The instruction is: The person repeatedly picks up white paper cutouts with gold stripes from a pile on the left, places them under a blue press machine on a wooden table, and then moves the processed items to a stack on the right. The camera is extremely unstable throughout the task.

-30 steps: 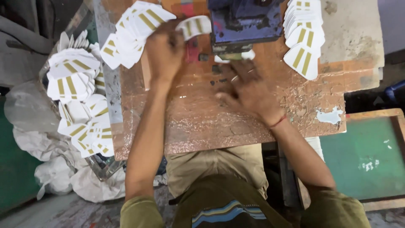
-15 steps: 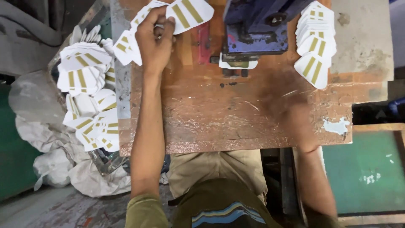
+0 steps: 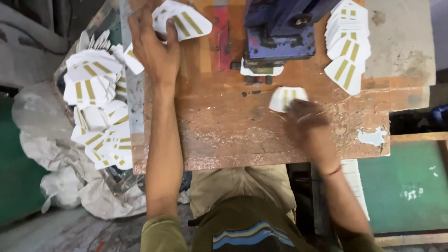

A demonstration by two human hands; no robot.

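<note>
My left hand (image 3: 156, 49) rests at the table's far left, its fingers on a fanned stack of white cards with gold stripes (image 3: 184, 21). My right hand (image 3: 305, 123) is blurred with motion over the middle of the worn brown table (image 3: 224, 135) and pinches a single white gold-striped card (image 3: 285, 97) at its fingertips. A blue press machine (image 3: 280, 30) stands at the far edge between the hands, with a white card (image 3: 261, 71) lying under its base.
A neat row of striped cards (image 3: 345, 46) lies at the far right of the table. A heap of the same cards (image 3: 95, 107) spills over white sacks (image 3: 60, 186) to the left. A green board (image 3: 406, 186) lies at the right.
My right hand has come back up over the table with a single card in its fingers. My left hand has stayed on the fanned stack at the far left.
</note>
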